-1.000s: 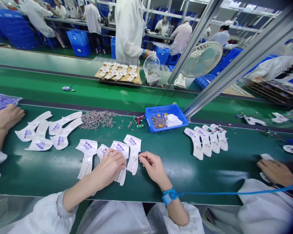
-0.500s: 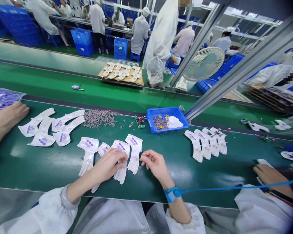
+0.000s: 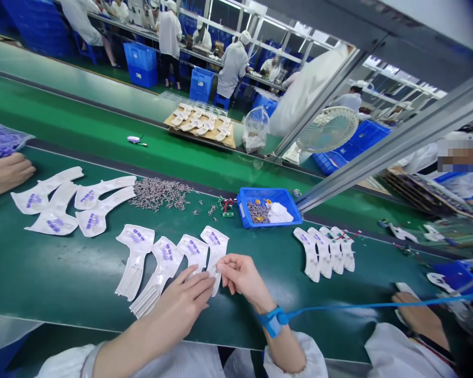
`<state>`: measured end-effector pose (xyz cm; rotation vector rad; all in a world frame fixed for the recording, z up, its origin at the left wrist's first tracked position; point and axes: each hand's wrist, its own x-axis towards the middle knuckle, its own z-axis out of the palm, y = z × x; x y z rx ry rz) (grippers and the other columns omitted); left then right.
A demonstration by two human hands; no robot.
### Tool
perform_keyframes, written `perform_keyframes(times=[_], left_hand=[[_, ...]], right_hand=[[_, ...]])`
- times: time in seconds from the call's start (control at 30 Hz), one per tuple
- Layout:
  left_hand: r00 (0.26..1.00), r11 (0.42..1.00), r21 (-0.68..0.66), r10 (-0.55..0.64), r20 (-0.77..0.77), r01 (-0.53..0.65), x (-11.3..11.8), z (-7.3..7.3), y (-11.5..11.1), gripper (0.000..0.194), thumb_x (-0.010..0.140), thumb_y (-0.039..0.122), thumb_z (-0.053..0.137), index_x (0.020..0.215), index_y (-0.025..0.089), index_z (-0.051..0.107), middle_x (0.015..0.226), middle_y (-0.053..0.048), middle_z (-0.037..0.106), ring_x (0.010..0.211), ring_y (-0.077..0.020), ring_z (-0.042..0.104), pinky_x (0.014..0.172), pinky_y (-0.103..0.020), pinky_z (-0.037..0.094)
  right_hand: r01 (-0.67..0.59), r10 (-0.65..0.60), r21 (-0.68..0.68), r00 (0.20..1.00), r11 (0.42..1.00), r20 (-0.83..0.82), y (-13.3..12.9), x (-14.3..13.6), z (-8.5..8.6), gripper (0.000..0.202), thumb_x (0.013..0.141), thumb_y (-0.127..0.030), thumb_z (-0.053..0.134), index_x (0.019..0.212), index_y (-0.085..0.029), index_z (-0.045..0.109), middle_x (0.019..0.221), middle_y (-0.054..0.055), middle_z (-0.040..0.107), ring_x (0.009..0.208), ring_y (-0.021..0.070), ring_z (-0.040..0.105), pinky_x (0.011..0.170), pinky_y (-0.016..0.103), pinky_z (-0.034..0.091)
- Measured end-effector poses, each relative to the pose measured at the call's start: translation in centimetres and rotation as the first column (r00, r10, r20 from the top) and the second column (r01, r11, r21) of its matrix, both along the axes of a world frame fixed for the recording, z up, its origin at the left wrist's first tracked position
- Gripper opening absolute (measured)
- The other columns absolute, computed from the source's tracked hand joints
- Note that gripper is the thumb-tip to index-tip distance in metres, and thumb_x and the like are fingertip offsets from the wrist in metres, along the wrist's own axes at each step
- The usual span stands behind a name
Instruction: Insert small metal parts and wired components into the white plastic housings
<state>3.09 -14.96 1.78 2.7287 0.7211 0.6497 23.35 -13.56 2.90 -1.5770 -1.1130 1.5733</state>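
In front of me lies a row of white curved plastic housing halves with purple markings, among them a left one (image 3: pixel 136 239), one beside it (image 3: pixel 166 254) and a rightmost one (image 3: pixel 216 242). My left hand (image 3: pixel 189 299) rests with extended fingers over the lower part of the third housing half (image 3: pixel 193 251), its fingertips reaching the rightmost one. My right hand (image 3: pixel 240 275) has thumb and forefinger pinched at the lower part of the rightmost housing half. Whatever is between those fingertips is too small to make out. A blue wrist strap (image 3: pixel 274 320) circles my right wrist.
Behind the row are a pile of small metal parts (image 3: pixel 160 193) and a blue tray (image 3: pixel 270 224) of similar parts. More housing halves (image 3: pixel 55 212) lie left, others (image 3: pixel 325 252) right. Co-workers' hands appear at left (image 3: pixel 8 173) and right (image 3: pixel 421 315). A metal post (image 3: pixel 339 181) slants behind the tray.
My right hand has moved left onto the rightmost housing half. My left hand has shifted right and lower, its fingers now straighter. The view has tilted slightly.
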Motion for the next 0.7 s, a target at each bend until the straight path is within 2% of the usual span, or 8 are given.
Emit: perform_keyframes(times=[0.1, 0.27, 0.5, 0.6, 0.7], left_hand=[[0.999, 1.000, 0.026, 0.006, -0.031, -0.005, -0.1, -0.5, 0.0, 0.028, 0.102, 0.017, 0.040, 0.121, 0.019, 0.061, 0.123, -0.004, 0.069, 0.117, -0.0201, 0.062, 0.108, -0.043, 0.041], [1.000, 0.999, -0.012, 0.031, -0.006, -0.031, -0.3, -0.4, 0.0, 0.027, 0.103, 0.024, 0.041, 0.121, 0.018, 0.061, 0.122, -0.004, 0.070, 0.116, -0.0196, 0.063, 0.110, -0.043, 0.041], [0.999, 0.999, -0.030, 0.037, 0.040, -0.036, -0.1, -1.2, 0.0, 0.026, 0.103, 0.028, 0.043, 0.118, 0.019, 0.063, 0.122, -0.002, 0.070, 0.116, -0.0176, 0.063, 0.112, -0.042, 0.039], [0.998, 0.997, -0.062, 0.038, 0.049, -0.035, -0.1, -1.3, 0.0, 0.025, 0.103, 0.028, 0.044, 0.118, 0.020, 0.063, 0.124, -0.002, 0.069, 0.117, -0.0175, 0.062, 0.114, -0.042, 0.037], [0.998, 0.993, -0.115, 0.025, 0.056, -0.019, -0.3, -0.5, 0.1, 0.024, 0.102, 0.030, 0.047, 0.118, 0.020, 0.062, 0.125, -0.003, 0.068, 0.116, -0.0194, 0.062, 0.115, -0.044, 0.035]], right_hand=[[-0.016, 0.016, -0.002, 0.999, 1.000, 0.033, 0.4, -0.3, -0.5, 0.031, 0.075, -0.046, 0.069, 0.072, -0.015, 0.062, 0.045, -0.005, 0.056, 0.030, 0.0046, 0.038, 0.032, 0.016, 0.025], [-0.032, 0.032, 0.006, 0.997, 0.999, 0.076, 0.7, -0.5, -0.4, 0.029, 0.077, -0.045, 0.065, 0.076, -0.016, 0.060, 0.046, -0.005, 0.056, 0.031, 0.0050, 0.039, 0.032, 0.017, 0.026], [-0.096, 0.093, 0.005, 0.974, 0.995, 0.205, 0.6, -0.8, -0.4, 0.011, 0.081, -0.031, 0.059, 0.081, -0.021, 0.054, 0.044, -0.010, 0.050, 0.030, 0.0071, 0.037, 0.032, 0.017, 0.028], [-0.209, 0.167, 0.085, 0.920, 0.974, 0.353, 0.9, -0.7, 0.2, 0.005, 0.084, -0.023, 0.056, 0.080, -0.021, 0.057, 0.043, -0.009, 0.049, 0.035, 0.0085, 0.042, 0.038, 0.018, 0.032], [-0.329, 0.162, 0.258, 0.846, 0.909, 0.508, 3.0, -0.6, 1.5, 0.011, 0.086, -0.020, 0.055, 0.077, -0.019, 0.062, 0.053, -0.005, 0.055, 0.048, 0.0108, 0.051, 0.049, 0.021, 0.038]])
